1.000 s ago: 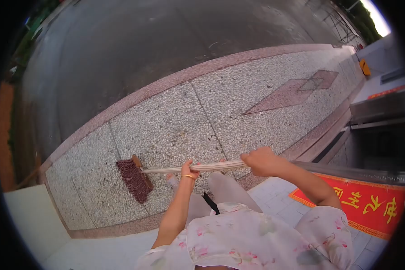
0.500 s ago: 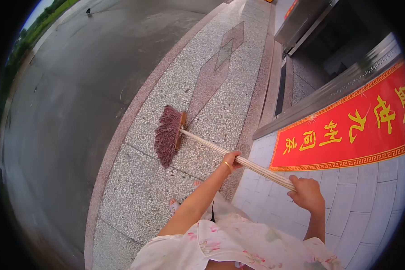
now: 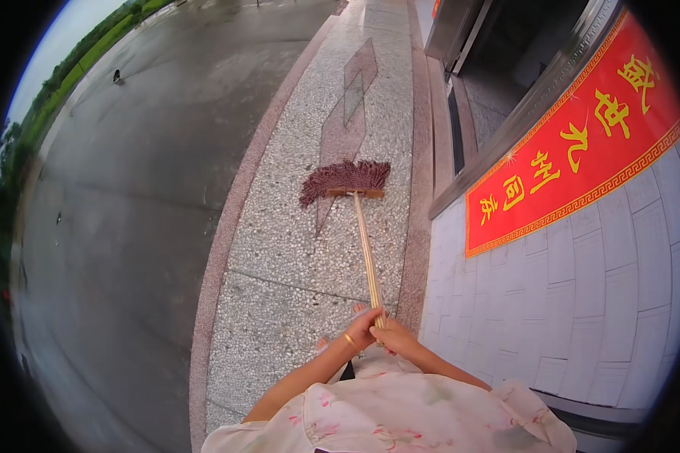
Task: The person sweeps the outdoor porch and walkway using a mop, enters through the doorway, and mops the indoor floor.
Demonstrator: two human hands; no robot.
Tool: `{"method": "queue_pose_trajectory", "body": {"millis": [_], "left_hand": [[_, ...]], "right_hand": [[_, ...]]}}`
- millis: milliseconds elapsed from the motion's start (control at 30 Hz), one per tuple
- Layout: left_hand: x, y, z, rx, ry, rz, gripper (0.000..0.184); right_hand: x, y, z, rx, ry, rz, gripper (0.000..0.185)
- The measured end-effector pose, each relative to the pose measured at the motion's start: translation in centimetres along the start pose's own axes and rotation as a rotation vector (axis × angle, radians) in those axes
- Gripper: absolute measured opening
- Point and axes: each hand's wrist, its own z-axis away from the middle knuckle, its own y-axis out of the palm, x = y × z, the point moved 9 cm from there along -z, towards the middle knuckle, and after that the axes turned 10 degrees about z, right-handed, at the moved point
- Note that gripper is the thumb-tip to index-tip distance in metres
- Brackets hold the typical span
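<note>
A mop (image 3: 347, 177) with a dark red string head and a wooden crosspiece lies with its strands on the pebbled walkway (image 3: 279, 241). Its pale, striped handle runs back toward my body. My left hand (image 3: 363, 329), with a gold bangle at the wrist, is wrapped round the handle. Close against it, my right hand (image 3: 393, 335) grips the handle near its end. Both hands are in front of my waist, and the handle's very end is hidden by them.
Wet grey paving (image 3: 143, 189) borders the walkway on the left, past a reddish edge strip (image 3: 230, 234). To the right are a white tiled wall (image 3: 567, 302), a red banner (image 3: 574, 143) with yellow characters and an open doorway (image 3: 506, 68). My feet are partly visible below.
The mop head has swung from the left to farther ahead, and the handle now points nearly straight forward. My hands have come together, the right one moving left. The view has turned.
</note>
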Motion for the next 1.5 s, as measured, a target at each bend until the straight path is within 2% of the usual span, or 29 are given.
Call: {"method": "queue_pose_trajectory", "body": {"millis": [67, 100, 133, 167, 200, 233, 267, 300, 333, 367, 433, 467, 567, 600, 667, 733, 800, 867, 933, 1033, 1100, 1233, 1333, 1400, 1500], "left_hand": [[-1.7, 1.1, 6.4, 0.149, 0.024, 0.103, 0.04], [-2.8, 1.5, 9.0, 0.221, 0.051, 0.194, 0.045], [-3.2, 2.1, 11.5, 0.215, 0.049, 0.191, 0.045], [-4.4, 1.9, 13.8, 0.094, 0.145, 0.296, 0.046], [-5.2, 0.9, 15.2, -0.03, 0.242, 0.402, 0.046], [-5.1, 0.2, 15.3, -0.037, 0.24, 0.405, 0.046], [-5.6, -1.1, 15.4, -0.066, 0.304, 0.375, 0.046], [-6.2, -2.1, 15.5, -0.096, 0.367, 0.342, 0.045], [-6.4, -2.6, 15.5, -0.103, 0.366, 0.34, 0.045], [-6.5, -2.6, 15.1, -0.053, 0.301, 0.375, 0.039], [-7.1, -2.0, 13.9, 0.045, 0.168, 0.448, 0.027], [-7.9, -1.1, 13.2, -0.037, 0.144, 0.434, 0.024], [-11.4, -1.4, 10.6, -0.177, 0.086, 0.407, 0.024], [-12.6, -0.8, 9.4, -0.18, 0.058, 0.416, 0.024], [-15.3, -0.8, 5.6, -0.219, 0.054, 0.4, 0.024], [-19.1, 0.3, 0.8, -0.246, 0.035, 0.366, 0.022], [-24.3, 1.7, -5.3, -0.21, 0.025, 0.369, 0.021], [-30.6, 3.3, -11.8, -0.2, 0.04, 0.303, 0.026], [-36.9, 4.6, -18.6, -0.259, 0.02, 0.218, 0.03], [-45.4, 7.0, -25.6, -0.359, 0.057, 0.142, 0.036], [-49.8, 7.2, -28.5, -0.235, 0.121, 0.097, 0.043], [-51.4, 1.6, -24.4, -0.276, 0.112, 0.07, 0.04], [-47.4, -3.7, -16.5, -0.33, 0.109, 0.059, 0.042], [-44.1, -6.1, -10.0, -0.385, 0.127, 0.045, 0.044], [-39.3, -9.4, 1.1, -0.496, 0.119, -0.056, 0.045]], "right_hand": [[1.0, 5.1, -0.5, 0.245, 0.017, -0.226, 0.042], [1.4, 6.1, -1.5, 0.245, 0.015, -0.231, 0.042], [1.7, 7.6, -2.8, 0.365, 0.047, -0.275, 0.041], [2.2, 9.1, -3.5, 0.488, 0.084, -0.32, 0.04], [3.5, 9.1, -4.5, 0.448, 0.054, -0.194, 0.04], [4.7, 9.2, -5.6, 0.407, 0.022, -0.066, 0.04], [5.2, 10.1, -6.8, 0.412, 0.024, -0.069, 0.04], [6.0, 9.7, -9.0, 0.26, -0.071, 0.11, 0.038], [7.0, 9.3, -10.9, 0.104, -0.165, 0.287, 0.036], [7.2, 10.1, -12.7, 0.105, -0.164, 0.279, 0.036], [3.6, 12.1, -16.6, 0.097, 0.26, -0.426, 0.028], [-0.2, 14.5, -22.3, -0.008, 0.266, -0.454, 0.025], [0.9, 13.1, -26.5, -0.078, 0.234, -0.474, 0.024], [1.1, 12.2, -27.8, -0.066, 0.248, -0.477, 0.024], [2.7, 8.4, -30.9, -0.06, 0.216, -0.403, 0.011], [4.2, 3.6, -34.7, -0.127, 0.284, -0.481, 0.017], [6.1, -1.5, -41.2, -0.172, 0.223, -0.529, 0.013], [8.4, -7.2, -49.0, -0.2, 0.131, -0.429, 0.011], [10.7, -11.9, -55.6, -0.12, 0.127, -0.639, 0.009], [13.6, -18.1, -64.4, -0.137, 0.171, -0.61, 0.013], [14.5, -20.5, -69.0, -0.287, 0.115, -0.465, 0.02], [16.8, -15.5, -67.8, -0.191, 0.232, -0.338, 0.029], [14.9, -7.8, -64.4, -0.202, 0.347, -0.364, 0.034], [10.9, -0.3, -63.8, -0.214, 0.433, -0.445, 0.037], [11.3, 6.5, -57.4, -0.15, 0.472, -0.46, 0.038]]}}
